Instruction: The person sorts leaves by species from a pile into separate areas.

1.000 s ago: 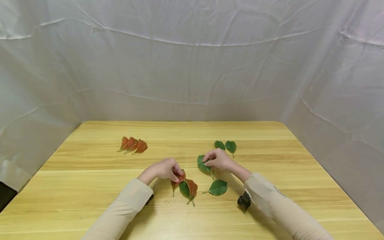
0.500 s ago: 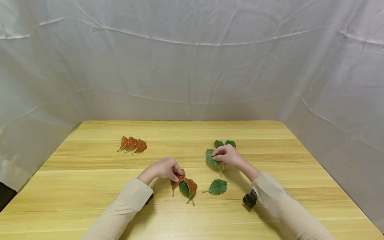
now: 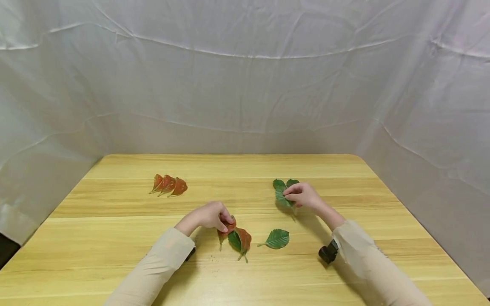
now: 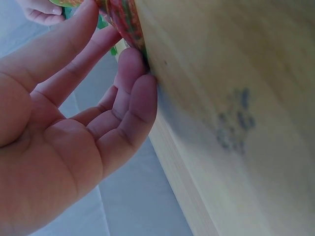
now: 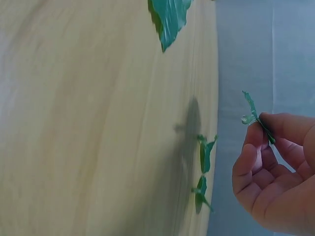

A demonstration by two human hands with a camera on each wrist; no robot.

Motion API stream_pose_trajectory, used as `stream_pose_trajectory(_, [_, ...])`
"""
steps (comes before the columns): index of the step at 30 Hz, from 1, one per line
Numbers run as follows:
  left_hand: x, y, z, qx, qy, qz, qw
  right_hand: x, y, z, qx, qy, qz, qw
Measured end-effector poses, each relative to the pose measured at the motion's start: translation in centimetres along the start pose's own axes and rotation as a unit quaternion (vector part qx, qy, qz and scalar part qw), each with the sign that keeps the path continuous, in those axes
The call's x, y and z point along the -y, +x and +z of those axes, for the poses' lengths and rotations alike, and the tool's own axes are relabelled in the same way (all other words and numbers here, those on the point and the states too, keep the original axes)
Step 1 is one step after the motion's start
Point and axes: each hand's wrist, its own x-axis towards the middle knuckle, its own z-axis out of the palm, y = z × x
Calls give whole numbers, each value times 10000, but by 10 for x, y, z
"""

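Observation:
Between thumb and fingers, my left hand point(image 3: 212, 215) pinches a red leaf point(image 3: 223, 234) low over the table. Just right of it, another red leaf point(image 3: 243, 239) partly overlaps a green leaf point(image 3: 235, 241), their stems crossing. My right hand point(image 3: 305, 196) pinches a toothed green leaf point(image 5: 251, 109) at its edge, raised above the tabletop in the right wrist view. From the head it overlaps two green leaves point(image 3: 279, 183) lying behind it. One more green leaf point(image 3: 277, 239) lies between the hands, nearer the front, its stem pointing left.
Three red leaves point(image 3: 168, 185) lie overlapped in a row at the back left of the wooden table point(image 3: 115, 242). Pale sheeting point(image 3: 245, 93) hangs round the back and sides. A black wrist camera point(image 3: 328, 253) sits under the right sleeve.
My right hand has carried its green leaf to the right and back, up to the two green leaves there. The left hand has stayed in place on the red leaf.

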Motion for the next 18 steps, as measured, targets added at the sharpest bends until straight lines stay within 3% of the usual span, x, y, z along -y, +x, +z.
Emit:
stream_pose_trajectory(9, [-3,-2,-2,8,-32,0,10000,-12,1,-15,-322,142,180,9992])
stream_pose_trajectory(12, [4,1,-1,41,-67,74,9999,-16,2,-21,-443,251,285,9983])
stream_pose_trajectory(14, [17,7,2,61,-45,274,9996,-18,3,-24,-523,349,363,9974])
stream_pose_trajectory(18, [19,8,3,77,-45,300,9995,-24,6,-30,-636,513,498,9954])
